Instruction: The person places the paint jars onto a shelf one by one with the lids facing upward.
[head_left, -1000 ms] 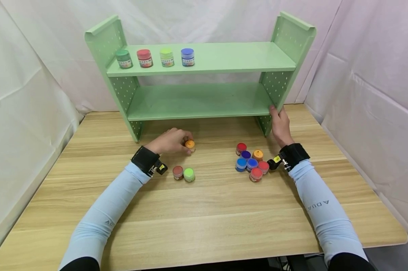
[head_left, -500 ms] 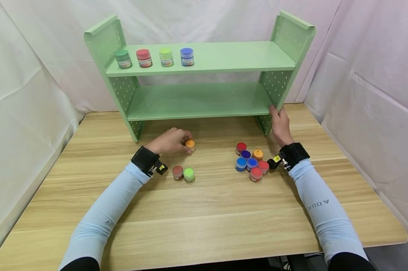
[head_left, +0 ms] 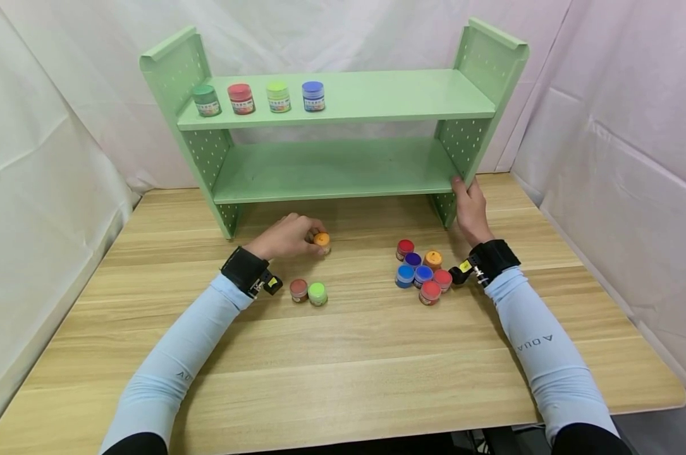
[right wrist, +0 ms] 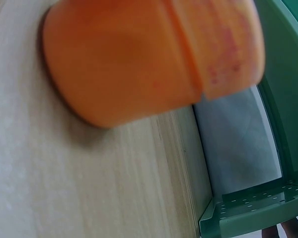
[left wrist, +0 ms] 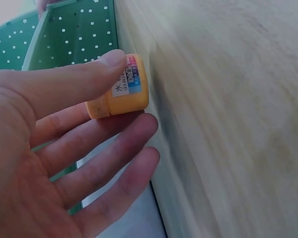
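My left hand (head_left: 290, 237) pinches a small yellow-orange paint jar (head_left: 322, 240) between thumb and fingers, low over the table in front of the shelf. In the left wrist view the thumb lies across the label of this paint jar (left wrist: 128, 87); whether its base touches the wood I cannot tell. At the right, my right hand (head_left: 471, 212) grips the lower side panel of the green two-tier shelf (head_left: 337, 167). The right wrist view shows only some dark fingertips (right wrist: 290, 228) by the green panel, behind a close orange jar (right wrist: 124, 59).
Green, red, lime and blue jars, such as the blue jar (head_left: 313, 97), stand on the upper tier's left half. A brown jar (head_left: 299, 290) and a lime jar (head_left: 317, 294) sit before my left hand. Several jars, including a red jar (head_left: 430, 292), cluster near my right wrist.
The yellow-orange jar has shifted very slightly up and to the right in my left hand. My right hand stays on the shelf's side panel.
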Motion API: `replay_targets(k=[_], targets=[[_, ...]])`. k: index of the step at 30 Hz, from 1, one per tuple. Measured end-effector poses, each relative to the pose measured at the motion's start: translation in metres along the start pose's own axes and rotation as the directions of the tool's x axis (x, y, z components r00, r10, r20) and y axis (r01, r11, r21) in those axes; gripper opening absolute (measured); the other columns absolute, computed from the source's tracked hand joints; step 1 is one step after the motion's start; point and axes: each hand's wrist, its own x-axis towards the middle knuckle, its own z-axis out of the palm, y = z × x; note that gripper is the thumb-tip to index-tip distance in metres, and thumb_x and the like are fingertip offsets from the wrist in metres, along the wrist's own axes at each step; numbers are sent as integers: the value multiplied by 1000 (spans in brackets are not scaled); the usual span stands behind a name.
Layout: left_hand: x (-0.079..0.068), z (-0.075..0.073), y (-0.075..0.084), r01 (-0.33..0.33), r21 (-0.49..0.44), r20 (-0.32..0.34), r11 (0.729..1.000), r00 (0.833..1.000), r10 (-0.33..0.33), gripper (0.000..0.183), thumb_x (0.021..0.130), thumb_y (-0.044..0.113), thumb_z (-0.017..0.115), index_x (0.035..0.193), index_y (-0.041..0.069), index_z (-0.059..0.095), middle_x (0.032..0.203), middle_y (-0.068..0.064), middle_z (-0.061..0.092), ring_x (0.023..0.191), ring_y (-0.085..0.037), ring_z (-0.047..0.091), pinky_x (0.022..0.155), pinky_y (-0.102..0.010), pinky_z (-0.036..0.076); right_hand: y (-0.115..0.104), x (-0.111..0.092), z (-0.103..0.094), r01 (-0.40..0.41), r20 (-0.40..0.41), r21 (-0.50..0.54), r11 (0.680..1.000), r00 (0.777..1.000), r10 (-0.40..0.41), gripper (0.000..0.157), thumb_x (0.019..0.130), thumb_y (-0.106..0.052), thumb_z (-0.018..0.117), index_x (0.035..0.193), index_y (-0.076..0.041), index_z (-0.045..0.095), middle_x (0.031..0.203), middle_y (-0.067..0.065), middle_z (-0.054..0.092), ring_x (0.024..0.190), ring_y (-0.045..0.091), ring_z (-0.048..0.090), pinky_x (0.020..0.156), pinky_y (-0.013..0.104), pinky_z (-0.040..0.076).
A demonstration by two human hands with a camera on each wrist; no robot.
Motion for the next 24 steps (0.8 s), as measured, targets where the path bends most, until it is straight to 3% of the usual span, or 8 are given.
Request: replay_targets(k=[4, 11, 17, 24], targets=[[1, -1, 1, -11, 1, -22, 1000, 1000, 11, 35, 82, 32, 73, 110, 10, 68, 90, 6, 64, 74, -8, 58, 65, -26, 46, 3, 2, 0, -3, 1, -7, 1000, 1000, 3, 58, 101, -42, 38, 154, -23, 22, 149, 4, 34, 129, 12, 33, 104, 36, 26], [1, -5, 4, -31, -14, -82, 999, 996, 29, 44, 81, 33, 74, 116, 8, 63, 92, 3, 65, 74, -7, 60, 64, -26, 47, -17, -9, 2, -4, 1, -17, 1000, 1000, 4, 57, 102, -37, 36, 153, -17, 23, 147, 10, 37, 128, 14, 35, 103, 35, 27], [-1, -10, 10, -45, -40, -143, 998, 989, 39, 37, 80, 33, 74, 108, 14, 59, 94, 5, 64, 73, -4, 60, 63, -23, 48, -19, -11, 3, -2, -1, -21, 1000, 1000, 2, 57, 102, -37, 37, 153, -15, 23, 146, 11, 37, 128, 14, 35, 103, 35, 28], [-1, -14, 17, -105, -42, -221, 994, 971, 93, 33, 82, 33, 72, 107, 16, 58, 92, 8, 63, 71, -4, 59, 63, -23, 47, -18, -10, 2, 2, 7, -23, 1000, 1000, -2, 57, 102, -37, 36, 153, -15, 23, 147, 11, 36, 128, 15, 35, 103, 36, 27]])
